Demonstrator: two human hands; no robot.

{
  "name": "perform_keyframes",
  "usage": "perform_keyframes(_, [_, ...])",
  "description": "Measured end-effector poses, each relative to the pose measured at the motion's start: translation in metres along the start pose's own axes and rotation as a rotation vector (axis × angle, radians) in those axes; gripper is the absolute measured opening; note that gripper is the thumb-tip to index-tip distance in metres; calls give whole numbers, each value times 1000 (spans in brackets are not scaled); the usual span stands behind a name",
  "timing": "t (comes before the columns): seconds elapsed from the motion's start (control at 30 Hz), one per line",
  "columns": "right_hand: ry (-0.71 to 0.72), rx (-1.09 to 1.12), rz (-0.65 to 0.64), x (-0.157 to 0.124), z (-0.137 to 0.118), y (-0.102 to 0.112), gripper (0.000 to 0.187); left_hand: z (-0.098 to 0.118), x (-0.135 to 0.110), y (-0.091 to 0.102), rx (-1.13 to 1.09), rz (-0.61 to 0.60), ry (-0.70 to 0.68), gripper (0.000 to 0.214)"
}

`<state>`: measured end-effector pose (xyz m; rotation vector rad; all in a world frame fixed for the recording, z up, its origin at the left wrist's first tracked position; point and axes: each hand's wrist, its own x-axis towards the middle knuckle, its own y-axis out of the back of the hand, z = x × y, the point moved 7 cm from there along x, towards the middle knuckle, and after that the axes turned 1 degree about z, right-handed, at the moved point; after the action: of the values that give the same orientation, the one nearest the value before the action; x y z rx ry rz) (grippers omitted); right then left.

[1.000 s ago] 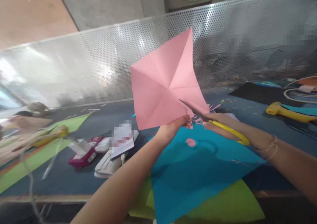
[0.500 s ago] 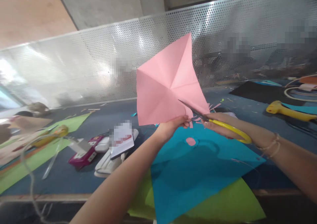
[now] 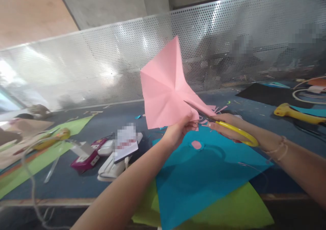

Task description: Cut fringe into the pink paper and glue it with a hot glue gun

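L hand [image 3: 178, 131] pinches the folded pink paper [image 3: 165, 94] at its lower corner, holding it upright above the table [image 3: 76, 179]; R hand [image 3: 226, 126], at 3 o'clock of it, is closed on the yellow-handled scissors [image 3: 229, 128], blades biting into that corner. A few thin fringe strips already hang there and a pink scrap [image 3: 196, 144] lies on the blue sheet [image 3: 203, 175] at 6 o'clock. Cutting looks early: most of the paper is uncut.
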<state>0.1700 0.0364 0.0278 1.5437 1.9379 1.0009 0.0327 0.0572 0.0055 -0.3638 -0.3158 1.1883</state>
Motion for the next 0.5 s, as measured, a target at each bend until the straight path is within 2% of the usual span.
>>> perform_keyframes(0.13, [79, 36, 52, -4, -17, 0, 34, -7, -3, -4, -115, 67, 47, 16])
perform_keyframes(0.27, [154, 19, 51, -3, -18, -1, 34, -6, -3, 1, -118, 147, 37, 14])
perform_keyframes(0.5, [254, 121, -34, -4, -15, -8, 33, -3, -2, 4, 11, 131, 34, 17])
